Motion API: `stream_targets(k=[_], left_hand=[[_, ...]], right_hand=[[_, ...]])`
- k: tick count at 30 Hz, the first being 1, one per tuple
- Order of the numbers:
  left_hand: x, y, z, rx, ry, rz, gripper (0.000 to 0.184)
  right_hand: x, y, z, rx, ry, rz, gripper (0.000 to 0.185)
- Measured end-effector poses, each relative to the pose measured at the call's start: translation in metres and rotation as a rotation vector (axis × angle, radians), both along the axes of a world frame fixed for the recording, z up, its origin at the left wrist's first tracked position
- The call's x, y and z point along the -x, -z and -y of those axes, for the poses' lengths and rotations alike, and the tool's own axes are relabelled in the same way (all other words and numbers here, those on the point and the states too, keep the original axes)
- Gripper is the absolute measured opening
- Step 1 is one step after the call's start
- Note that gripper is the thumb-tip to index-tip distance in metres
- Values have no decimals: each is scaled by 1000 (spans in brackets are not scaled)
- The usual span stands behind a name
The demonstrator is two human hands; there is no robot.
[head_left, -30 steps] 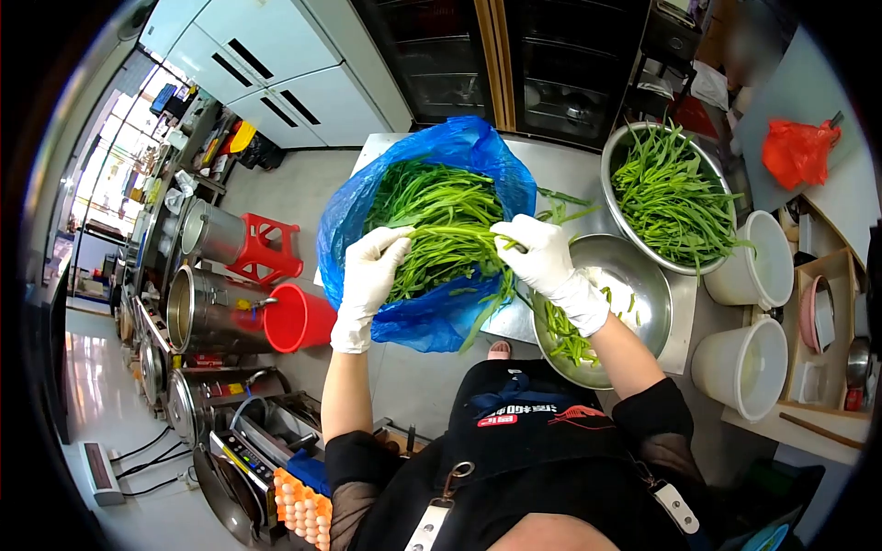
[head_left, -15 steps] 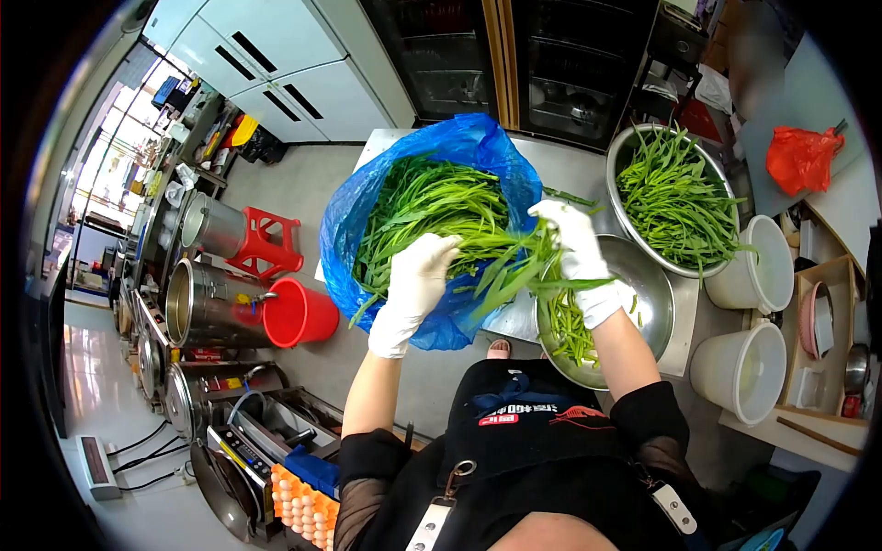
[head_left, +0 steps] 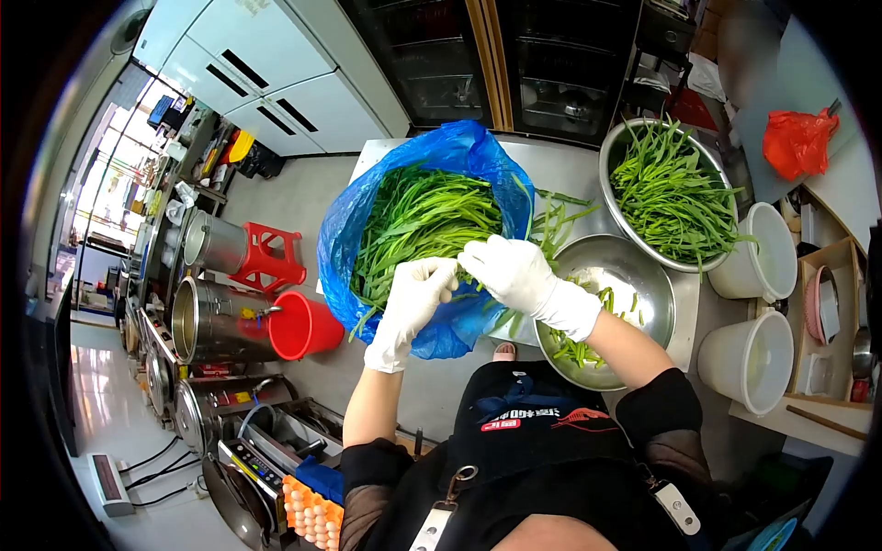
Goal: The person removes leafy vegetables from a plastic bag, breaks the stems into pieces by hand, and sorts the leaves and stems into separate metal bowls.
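Observation:
Long green leafy stems (head_left: 427, 216) fill an open blue plastic bag (head_left: 342, 230) on the metal table. My left hand (head_left: 420, 298), in a white glove, is closed at the bag's near edge, its fingertips pinched. Close beside it on the right, my gloved right hand (head_left: 511, 272) is also closed, fingertips almost meeting the left ones. Whatever lies between the fingers is too small to make out. A steel bowl (head_left: 657, 303) under my right wrist holds short cut stem pieces (head_left: 577, 349). Behind it, a larger steel basin (head_left: 608, 174) is heaped with leafy greens (head_left: 666, 197).
Two white buckets (head_left: 724, 271) (head_left: 717, 363) stand at the right, near a red plastic bag (head_left: 797, 144). On the left are a red bucket (head_left: 306, 326), a red stool (head_left: 268, 257) and steel pots (head_left: 209, 321). An egg tray (head_left: 312, 514) lies at the lower left.
My right hand has moved left from over the steel bowl to meet my left hand. The leafy bunch that hung at my right hand has left it, and some greens lie on the table beside the bag.

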State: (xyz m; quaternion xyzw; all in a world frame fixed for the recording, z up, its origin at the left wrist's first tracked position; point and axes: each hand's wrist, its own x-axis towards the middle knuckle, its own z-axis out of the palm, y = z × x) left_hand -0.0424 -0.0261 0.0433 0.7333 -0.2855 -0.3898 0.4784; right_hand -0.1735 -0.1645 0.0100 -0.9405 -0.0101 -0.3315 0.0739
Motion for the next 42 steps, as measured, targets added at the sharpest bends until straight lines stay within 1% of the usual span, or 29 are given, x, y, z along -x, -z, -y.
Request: stream_targets(k=[3, 6, 9, 10, 11, 12, 14, 16, 17, 18, 20, 21, 22, 23, 24, 25, 26, 27, 28, 30, 31, 32, 34, 36, 37, 38, 40, 41, 42], left_hand=[[10, 2, 2, -32, 67, -53, 24], [21, 5, 13, 21, 119, -122, 23], [29, 11, 23, 79, 239, -177, 24], [35, 13, 28, 90, 271, -124, 28], [41, 13, 34, 124, 274, -166, 28], [49, 13, 42, 156, 275, -209, 27], [58, 22, 56, 326, 331, -314, 27], [66, 31, 69, 277, 346, -287, 28], [70, 44, 76, 257, 373, -339, 28], [70, 56, 80, 178, 469, -297, 30], [71, 74, 88, 233, 654, 172, 41], [60, 72, 92, 190, 613, 299, 43], [45, 70, 99, 179, 502, 523, 36], [26, 72, 111, 279, 356, 791, 25], [8, 69, 122, 166, 180, 909, 18], [-14, 75, 136, 227, 15, 1071, 18], [-41, 82, 148, 197, 21, 1292, 16], [-60, 91, 156, 107, 22, 1228, 16], [-75, 97, 162, -50, 117, 1173, 17], [-85, 97, 170, -254, 338, 1104, 16], [-85, 97, 171, -253, 365, 1089, 18], [-87, 96, 171, -218, 370, 1043, 20], [-87, 76, 167, -153, 380, 947, 23], [-97, 43, 152, -54, 338, 646, 25], [-97, 19, 142, -62, 253, 556, 23], [-96, -8, 130, -37, 193, 538, 23], [-117, -37, 110, 137, 123, 570, 25], [-119, -57, 96, 206, 41, 481, 24], [-120, -75, 84, 265, -82, 446, 22]], right_hand=[[9, 9, -3, 11, 45, 67, 20], [25, 14, 3, -40, 82, 72, 25], [46, 13, 12, -192, 82, 160, 26], [53, 14, 15, -248, 78, 198, 26], [61, 13, 16, -335, 110, 214, 27], [69, 14, 22, -402, 96, 203, 24], [91, 9, 31, -844, 237, 251, 16], [121, -4, 52, -1205, 403, 336, 12], [140, -18, 62, -1252, 477, 341, 13], [160, -27, 71, -1299, 550, 345, 14], [201, -19, 94, -1411, 475, 517, 16], [220, -13, 104, -1451, 389, 568, 17], [237, -5, 112, -1490, 304, 623, 20], [251, 4, 118, -1513, 199, 639, 22], [254, 5, 118, -1543, 177, 652, 21], [257, 10, 120, -1555, 156, 617, 20], [259, 18, 121, -1566, 135, 581, 19], [245, 22, 116, -1514, 149, 638, 18], [236, 24, 110, -1603, 192, 669, 18], [220, 30, 107, -1706, 18, 608, 17], [213, 32, 104, -1759, -53, 579, 16], [206, 33, 100, -1811, -125, 549, 15], [194, 29, 91, -1898, -34, 534, 16], [188, 25, 90, -1873, 23, 388, 16], [184, 25, 88, -1920, 28, 364, 15], [178, 19, 85, -1958, 38, 324, 16], [167, 27, 90, -1932, -55, 226, 17], [161, 26, 87, -1904, -18, 218, 18], [157, 29, 88, -1882, -57, 160, 17]])
